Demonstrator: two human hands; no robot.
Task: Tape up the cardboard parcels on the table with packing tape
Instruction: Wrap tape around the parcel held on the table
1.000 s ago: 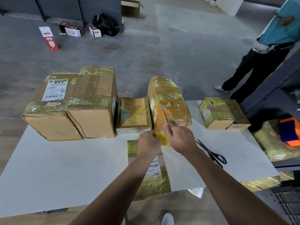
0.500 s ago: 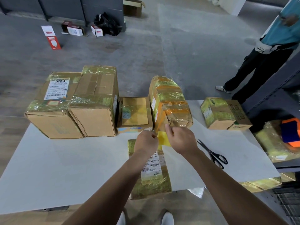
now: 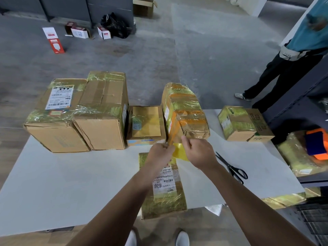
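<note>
So the left hand (image 3: 160,154) has its fingers curled tight, pinching the end of an orange-yellow packing tape (image 3: 172,134) strip that runs up to the tall wrapped parcel (image 3: 184,110) mid-frame. The right hand (image 3: 198,151) is curled too, pinching the same tape just under that parcel's front edge. Both forearms come in from the bottom over a flat parcel (image 3: 164,192), label reading "L02-1D". Scissors (image 3: 232,168) lie right of centre on the white table (image 3: 53,183).
</note>
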